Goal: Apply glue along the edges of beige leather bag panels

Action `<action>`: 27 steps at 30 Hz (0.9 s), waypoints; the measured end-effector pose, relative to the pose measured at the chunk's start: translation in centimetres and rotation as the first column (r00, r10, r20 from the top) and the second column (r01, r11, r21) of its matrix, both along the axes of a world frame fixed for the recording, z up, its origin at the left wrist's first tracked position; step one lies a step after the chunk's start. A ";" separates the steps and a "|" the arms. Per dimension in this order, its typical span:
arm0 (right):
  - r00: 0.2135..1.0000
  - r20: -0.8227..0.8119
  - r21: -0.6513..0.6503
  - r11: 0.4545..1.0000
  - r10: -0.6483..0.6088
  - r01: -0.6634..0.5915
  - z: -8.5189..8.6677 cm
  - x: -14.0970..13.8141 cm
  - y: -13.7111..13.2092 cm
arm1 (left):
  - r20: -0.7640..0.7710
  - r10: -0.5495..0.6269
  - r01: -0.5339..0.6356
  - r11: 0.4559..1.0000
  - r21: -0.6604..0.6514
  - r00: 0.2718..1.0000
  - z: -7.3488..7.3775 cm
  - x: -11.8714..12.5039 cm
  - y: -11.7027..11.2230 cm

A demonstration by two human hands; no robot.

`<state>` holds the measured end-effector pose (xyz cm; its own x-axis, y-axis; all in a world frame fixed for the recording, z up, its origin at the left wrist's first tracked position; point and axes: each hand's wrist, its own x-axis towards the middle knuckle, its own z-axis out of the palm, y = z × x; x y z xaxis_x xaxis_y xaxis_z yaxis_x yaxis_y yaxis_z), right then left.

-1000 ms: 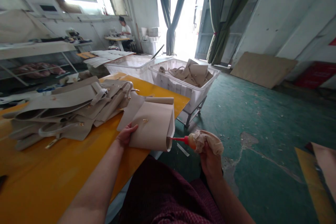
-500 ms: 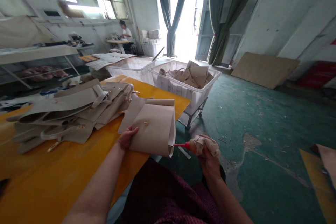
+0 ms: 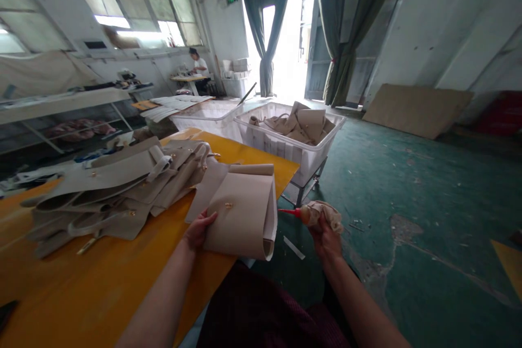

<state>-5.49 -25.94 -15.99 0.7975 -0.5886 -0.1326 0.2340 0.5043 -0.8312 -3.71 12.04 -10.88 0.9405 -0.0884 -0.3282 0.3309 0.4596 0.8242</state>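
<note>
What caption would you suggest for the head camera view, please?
Left hand steadies a curled beige leather panel on a yellow table; right hand grips a red-nozzled squeeze bottle wrapped in cloth.

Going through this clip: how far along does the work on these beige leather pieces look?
Possibly done: beige leather pieces lying in a white plastic bin. In hand: the left hand holds a curled leather panel with a gold fitting; the right hand holds a red-nozzled bottle wrapped in cloth. Apparently left: the pile of leather pieces on the orange table.

a worn green floor (image 3: 408, 185) meets white walls (image 3: 428, 27), with tied-back curtains (image 3: 265, 38) beside a bright doorway (image 3: 289, 49).
</note>
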 end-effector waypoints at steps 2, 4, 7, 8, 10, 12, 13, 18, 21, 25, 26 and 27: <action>1.000 0.014 -0.011 1.000 0.001 -0.001 -0.2 0.1 -0.3 | 0.001 0.001 -0.001 1.000 0.011 1.000 -0.2 0.0 0.1; 1.000 0.012 -0.008 1.000 0.014 -0.014 -0.5 0.2 -0.4 | 0.003 -0.014 0.014 0.999 0.029 1.000 -0.4 0.1 0.3; 0.999 -0.044 0.034 0.999 0.010 -0.008 -0.8 0.3 -0.4 | 0.001 -0.021 0.021 0.999 0.040 1.000 -0.8 0.2 0.6; 0.998 -0.067 0.047 0.999 0.007 -0.004 -0.9 0.4 -0.3 | -0.001 -0.019 0.019 0.999 0.039 1.000 -0.8 0.3 0.7; 0.995 -0.094 0.059 0.998 0.016 -0.011 -0.9 0.7 -0.1 | -0.007 -0.011 0.012 0.999 0.037 1.000 -1.0 0.3 0.8; 0.995 -0.098 0.065 0.998 0.030 -0.024 -0.9 1.3 0.1 | -0.016 -0.003 0.003 0.999 0.037 1.000 -1.1 0.3 0.9; 0.995 -0.097 0.072 0.997 0.030 -0.023 -0.8 1.7 0.1 | -0.020 0.002 -0.001 0.999 0.038 1.000 -1.1 0.3 0.9; 0.993 -0.115 0.113 0.993 -0.024 0.037 0.0 4.8 0.4 | -0.023 0.005 -0.004 0.998 0.057 1.000 -1.2 0.4 1.0; 0.994 -0.112 0.109 0.994 -0.011 0.023 0.3 6.1 0.3 | -0.022 0.010 -0.009 0.999 0.053 1.000 -0.9 0.3 0.8; 0.994 -0.105 0.094 0.995 0.028 -0.018 0.0 5.1 0.0 | -0.044 0.025 -0.024 1.000 0.019 0.999 -0.3 0.1 0.4; 0.993 -0.112 0.091 0.996 0.034 -0.024 -0.3 4.4 -0.1 | -0.046 0.029 -0.028 1.000 0.010 0.999 -0.2 0.1 0.3; 0.992 -0.123 0.089 0.996 0.039 -0.028 -0.6 3.6 -0.2 | -0.048 0.034 -0.034 0.999 0.002 0.998 -0.1 0.1 0.2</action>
